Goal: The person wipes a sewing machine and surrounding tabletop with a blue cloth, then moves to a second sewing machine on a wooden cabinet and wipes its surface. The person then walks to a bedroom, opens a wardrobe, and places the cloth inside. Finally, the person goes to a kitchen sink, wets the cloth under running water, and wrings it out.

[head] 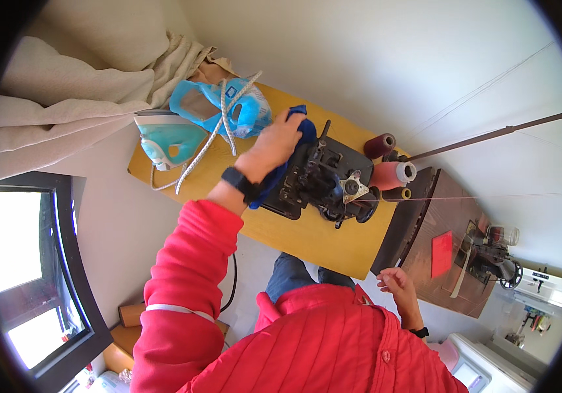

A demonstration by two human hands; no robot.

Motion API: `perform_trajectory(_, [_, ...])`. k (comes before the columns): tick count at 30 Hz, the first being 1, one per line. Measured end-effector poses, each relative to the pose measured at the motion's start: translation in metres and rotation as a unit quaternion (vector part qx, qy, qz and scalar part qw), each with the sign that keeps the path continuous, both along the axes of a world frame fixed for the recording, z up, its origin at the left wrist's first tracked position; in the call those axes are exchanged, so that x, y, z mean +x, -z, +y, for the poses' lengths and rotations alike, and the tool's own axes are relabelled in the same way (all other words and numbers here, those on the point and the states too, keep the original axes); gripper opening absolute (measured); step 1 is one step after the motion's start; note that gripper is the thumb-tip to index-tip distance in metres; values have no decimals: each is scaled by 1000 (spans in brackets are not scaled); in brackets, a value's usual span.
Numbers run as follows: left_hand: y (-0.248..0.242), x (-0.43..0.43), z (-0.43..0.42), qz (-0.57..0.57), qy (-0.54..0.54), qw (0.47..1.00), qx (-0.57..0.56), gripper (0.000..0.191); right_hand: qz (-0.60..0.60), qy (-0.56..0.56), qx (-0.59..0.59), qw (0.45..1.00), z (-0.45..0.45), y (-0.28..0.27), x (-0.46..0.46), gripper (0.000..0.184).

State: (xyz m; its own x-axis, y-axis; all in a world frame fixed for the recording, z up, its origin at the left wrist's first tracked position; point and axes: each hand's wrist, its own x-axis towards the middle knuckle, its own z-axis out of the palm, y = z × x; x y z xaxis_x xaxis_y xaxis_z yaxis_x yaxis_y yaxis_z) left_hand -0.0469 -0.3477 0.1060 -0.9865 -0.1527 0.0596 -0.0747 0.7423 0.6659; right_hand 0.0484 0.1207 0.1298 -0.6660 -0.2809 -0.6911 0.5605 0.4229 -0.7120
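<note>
My left hand (273,145) reaches across the yellow tabletop (330,240) and grips a dark blue cloth (305,131). More of the cloth hangs down behind my wrist, along the near-left edge of the machine bed. Just right of it stands a black industrial sewing machine (332,172), probably an overlocker. A star-shaped metal plate (352,186) sits on its side. My right hand (401,294) is low beside my body, off the table's right corner, fingers loosely bent with nothing seen in them.
A turquoise clothes iron (175,140) and a blue plastic package (249,110) lie left, with a braided cord (222,118) over them. Thread cones (389,176) stand behind the machine. At right, a second sewing machine (492,258) sits on a brown wooden table (423,265).
</note>
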Motion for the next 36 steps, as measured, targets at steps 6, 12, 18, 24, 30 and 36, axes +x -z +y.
perform_trajectory(6, [-2, 28, 32, 51, -47, 985, -157, 52, 6, 7, 3, 1000, 2, 1, 2, 18])
perform_trajectory(12, [1, 100, 72, -1, -103, 973, -205, 51, 6, -5, 11, 1000, 2, 11, -5, 18])
perform_trajectory(18, [-1, 134, 98, -10, -155, 967, -201, 54, 2, -30, 22, 999, 8, 20, -15, 18])
perform_trajectory(24, [11, 158, 125, 31, -191, 959, -205, 42, 11, -50, 14, 999, 21, 27, -21, 20])
perform_trajectory(30, [-15, 184, 134, 27, -83, 994, -70, 34, -6, -58, 27, 998, 43, 37, -29, 18])
perform_trajectory(36, [-15, 163, 132, 100, -109, 975, -165, 50, 3, -57, 3, 998, 61, 40, -30, 19])
